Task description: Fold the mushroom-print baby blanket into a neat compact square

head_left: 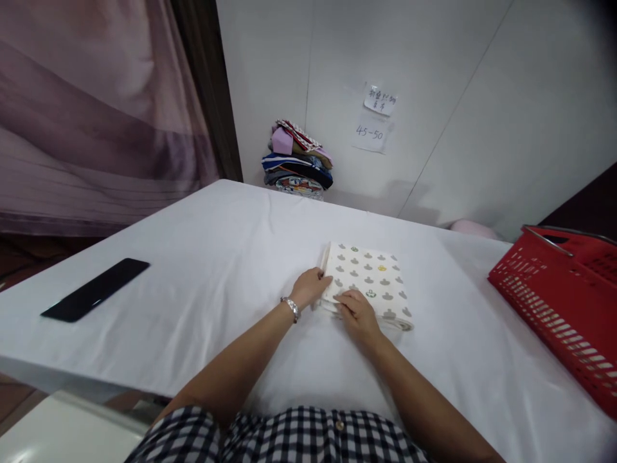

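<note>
On the white table point(216, 251), in front of the person, lies the patterned cloth point(369, 278), cream with grey, green and yellow motifs, gathered into a flat, layered, roughly square bundle. The left hand point(310, 287) has its thumb on top at the left edge and its fingers curled around that side, so it seems to pinch the layers; the right hand point(355, 313) touches the near left corner with bent fingers, but whether it is clamped there cannot be told. Most of the folding looks done, since the upper face lies fairly flat; what seems left is the near side, where the layers stick out unevenly beneath. A stack of fabric point(297, 161) stands beyond the table's far edge, and a red basket point(535, 267) sits at the right.
</note>
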Motion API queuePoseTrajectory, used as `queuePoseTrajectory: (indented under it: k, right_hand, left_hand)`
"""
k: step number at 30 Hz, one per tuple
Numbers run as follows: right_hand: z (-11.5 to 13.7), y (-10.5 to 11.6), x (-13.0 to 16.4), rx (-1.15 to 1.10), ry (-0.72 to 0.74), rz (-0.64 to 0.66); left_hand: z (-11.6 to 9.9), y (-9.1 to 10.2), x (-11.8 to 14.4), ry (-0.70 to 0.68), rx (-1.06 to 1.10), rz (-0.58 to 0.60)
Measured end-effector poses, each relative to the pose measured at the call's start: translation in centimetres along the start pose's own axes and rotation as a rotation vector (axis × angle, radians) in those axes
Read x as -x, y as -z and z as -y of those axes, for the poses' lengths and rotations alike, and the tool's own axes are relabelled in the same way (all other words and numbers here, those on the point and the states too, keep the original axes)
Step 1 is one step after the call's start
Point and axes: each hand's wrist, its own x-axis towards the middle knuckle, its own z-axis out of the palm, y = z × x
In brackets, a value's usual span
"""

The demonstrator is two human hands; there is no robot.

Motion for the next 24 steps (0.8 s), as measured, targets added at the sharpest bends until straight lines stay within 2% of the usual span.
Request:
queuePoseTrajectory:
  k: [3, 7, 11, 19, 24]
  right_hand:
    - [0.1, 0.4, 0.1, 0.018, 0.037, 0.056]
    - [0.8, 1.0, -0.1, 0.042, 0.038, 0.130]
    - [1.2, 1.2, -0.5, 0.009, 0.001, 0.127]
    - [1.4, 1.0, -0.5, -0.040, -0.059, 0.110]
    - [1.2, 3.5, -1.9, -0.196, -0.114, 0.199]
  left_hand:
    - [-0.2, -0.4, -0.9, -0.001, -0.050, -0.031]
    - [0.1, -0.7, -1.6, 0.030, 0.025, -0.035]
    - [0.0, -0.5, -3.5, 0.056, 0.083, -0.023]
    - [-1.3, -0.7, -8.3, 0.092, 0.061, 0.058]
    - [-1.4, -1.4, -9.7, 0.117, 0.004, 0.049]
